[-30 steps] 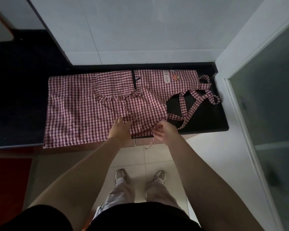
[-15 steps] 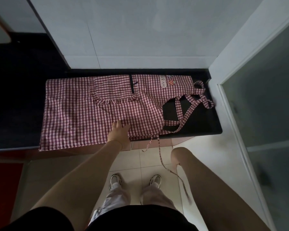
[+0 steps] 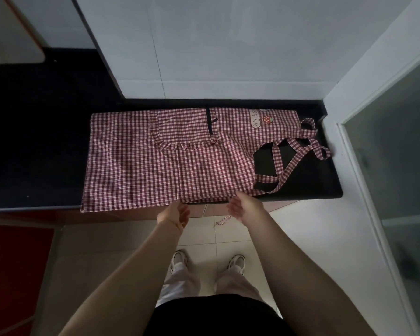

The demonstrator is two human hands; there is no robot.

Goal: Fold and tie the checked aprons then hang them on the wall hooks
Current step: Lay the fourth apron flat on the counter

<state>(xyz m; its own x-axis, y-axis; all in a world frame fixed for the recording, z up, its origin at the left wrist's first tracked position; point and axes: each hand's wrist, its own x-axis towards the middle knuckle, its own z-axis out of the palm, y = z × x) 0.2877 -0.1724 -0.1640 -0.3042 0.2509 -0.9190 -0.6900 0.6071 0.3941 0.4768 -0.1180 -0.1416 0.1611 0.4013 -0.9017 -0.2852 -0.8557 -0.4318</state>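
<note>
A red-and-white checked apron (image 3: 143,166) lies spread flat on a black countertop (image 3: 308,183), bib end to the right with a strawberry patch (image 3: 267,119). Its neck and waist straps (image 3: 298,154) loop over the bare counter at the right. A thin tie end (image 3: 222,220) dangles below the counter's front edge. My left hand (image 3: 175,213) and my right hand (image 3: 245,207) hover at the apron's near hem, palms facing each other, fingers relaxed, holding nothing. The fingertips sit right at the hem; contact is unclear.
A white tiled wall (image 3: 204,57) rises behind the counter. A frosted glass door (image 3: 398,166) in a white frame stands at the right. A red cabinet front (image 3: 15,258) is at lower left. My shoes (image 3: 180,261) stand on the pale floor tiles.
My left hand lifted off the apron and drew back to the hem. My right hand let go of the tie, dropped, then rose again to the hem. The camera moved closer.
</note>
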